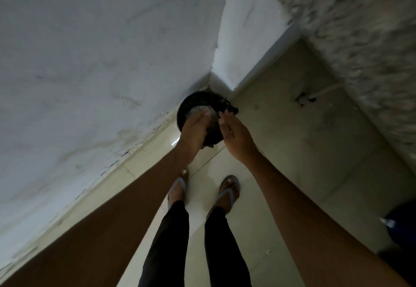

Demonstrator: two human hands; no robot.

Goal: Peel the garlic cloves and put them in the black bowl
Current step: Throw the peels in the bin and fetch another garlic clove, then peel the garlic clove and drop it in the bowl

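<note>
A round black container (198,102) stands on the floor in the corner of the room, with pale, flaky material (199,109) inside it. My left hand (194,130) reaches over its opening, fingers stretched down toward the pale material; the fingertips are blurred. My right hand (236,135) hovers at the container's right rim with fingers fairly straight, and I see nothing in it. No whole garlic clove can be made out.
I stand on pale floor tiles (292,151), my feet in sandals (227,193) just behind the container. A grey wall (90,61) runs along the left, and a rough speckled surface (360,39) rises at the right. A dark blue object (403,226) sits at the right edge.
</note>
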